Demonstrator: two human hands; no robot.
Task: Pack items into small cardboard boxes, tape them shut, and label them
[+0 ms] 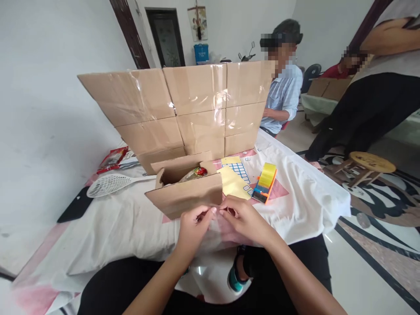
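My left hand (197, 221) and my right hand (241, 218) are close together in front of a small open cardboard box (190, 197). Both hands pinch thumb against fingertips, and whatever lies between them is too small or clear to make out. The box stands on the cloth-covered table with its flaps up. Inside it shows a clear wrapped item with a red and green top (200, 172). Right of the box lie yellow sheets (234, 181) with a blue grid and a yellow, blue and orange packet (265, 181).
A tall taped cardboard panel (197, 105) stands behind the box. To the left are a white slotted skimmer (110, 184), a black flat object (75, 204) and red packets (113, 158). Other people sit and stand at the right, near a wooden stool (372, 162).
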